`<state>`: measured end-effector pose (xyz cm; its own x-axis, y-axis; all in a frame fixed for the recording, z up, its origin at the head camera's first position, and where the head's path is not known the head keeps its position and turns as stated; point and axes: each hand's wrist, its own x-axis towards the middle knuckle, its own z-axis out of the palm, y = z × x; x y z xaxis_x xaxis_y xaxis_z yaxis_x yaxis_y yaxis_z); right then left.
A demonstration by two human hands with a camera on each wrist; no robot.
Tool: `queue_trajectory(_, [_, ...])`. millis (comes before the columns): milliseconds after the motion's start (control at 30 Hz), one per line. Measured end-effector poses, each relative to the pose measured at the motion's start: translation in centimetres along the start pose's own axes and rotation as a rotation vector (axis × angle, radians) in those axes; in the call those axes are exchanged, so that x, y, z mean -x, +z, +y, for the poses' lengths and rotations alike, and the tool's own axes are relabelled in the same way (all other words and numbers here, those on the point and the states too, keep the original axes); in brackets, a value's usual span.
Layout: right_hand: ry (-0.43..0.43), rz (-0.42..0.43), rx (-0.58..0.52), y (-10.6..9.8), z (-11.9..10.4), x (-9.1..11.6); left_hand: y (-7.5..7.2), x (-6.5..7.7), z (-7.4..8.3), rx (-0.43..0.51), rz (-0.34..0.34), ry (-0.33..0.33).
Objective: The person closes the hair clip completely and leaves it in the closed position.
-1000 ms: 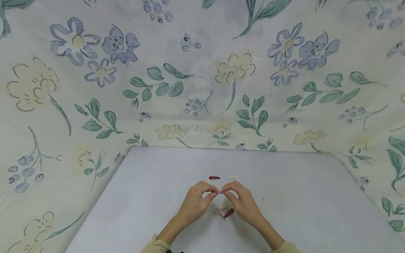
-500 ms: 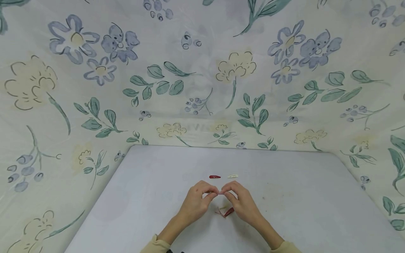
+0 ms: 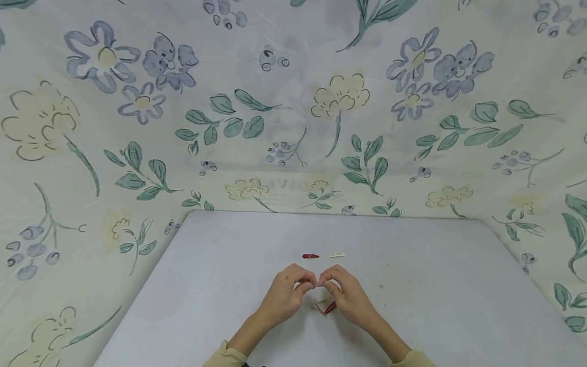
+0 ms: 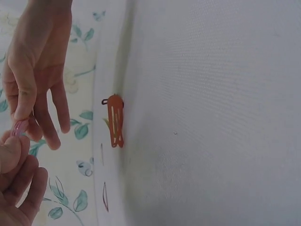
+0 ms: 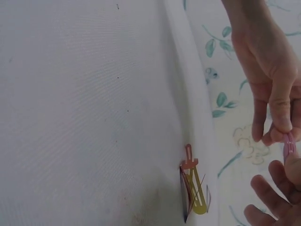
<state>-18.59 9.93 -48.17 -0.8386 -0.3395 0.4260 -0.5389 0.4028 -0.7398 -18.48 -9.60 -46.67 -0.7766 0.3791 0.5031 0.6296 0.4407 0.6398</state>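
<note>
Between my two hands is a small pink snap hair clip (image 5: 289, 147), one end in each hand's fingertips. My left hand (image 3: 282, 295) pinches it from the left with thumb and forefinger. From the right, the thumb and forefinger of my right hand (image 3: 354, 296) pinch the other end. In the left wrist view the pink clip bridges the fingertips, partly covered by them. Below the hands lies a loose group of clips: a dark red one (image 3: 330, 307), partly hidden by my right hand, an orange one (image 4: 115, 121) and a yellow one (image 5: 200, 202).
Beyond my hands, a red hair clip (image 3: 310, 256) and a cream-white one (image 3: 337, 255) lie side by side on the white table (image 3: 206, 265). A floral sheet (image 3: 293, 153) rises along the table's back and sides.
Both hands have come slightly nearer my body, bringing the pink clip with them. My right hand now covers more of the dark red clip. The clips on the table keep their places.
</note>
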Motion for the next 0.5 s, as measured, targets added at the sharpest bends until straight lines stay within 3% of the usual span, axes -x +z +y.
queue_trajectory(100, [-0.001,0.012,-0.005,0.0,-0.12,-0.06,-0.13,-0.08,-0.05,0.006,-0.002,-0.006])
queue_trajectory(500, [0.125,0.016,-0.013,0.1,-0.49,-0.24,-0.27,0.01,-0.32,-0.009,0.008,-0.009])
